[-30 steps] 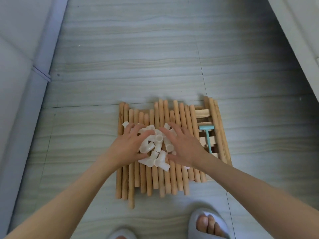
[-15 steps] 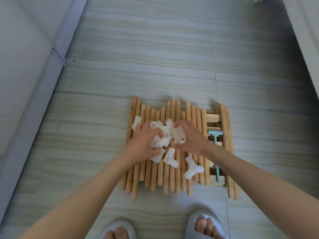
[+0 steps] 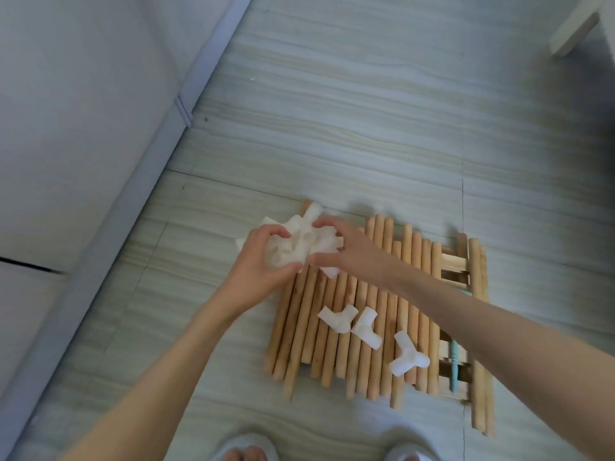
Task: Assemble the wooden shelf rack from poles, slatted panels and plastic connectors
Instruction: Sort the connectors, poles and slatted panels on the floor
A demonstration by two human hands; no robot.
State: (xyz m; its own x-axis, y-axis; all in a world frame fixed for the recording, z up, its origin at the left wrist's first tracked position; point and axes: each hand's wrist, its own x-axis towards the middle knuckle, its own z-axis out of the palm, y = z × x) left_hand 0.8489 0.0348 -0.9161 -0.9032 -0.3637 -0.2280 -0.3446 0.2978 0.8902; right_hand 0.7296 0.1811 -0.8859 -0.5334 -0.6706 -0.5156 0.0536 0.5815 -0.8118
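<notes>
Nearest, three loose connectors (image 3: 364,331) lie on the row of poles (image 3: 376,311) on the floor (image 3: 332,128). Farther, at the poles' far-left corner, the left hand (image 3: 263,264) and right hand (image 3: 346,247) curl their fingers round a bunch of white connectors (image 3: 299,244).

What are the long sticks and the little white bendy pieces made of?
The poles look like bare, unvarnished light wood: tan, matte, faintly streaked. The loose connectors look like whitish plastic, smooth and slightly see-through, though blur makes that less sure.
</notes>
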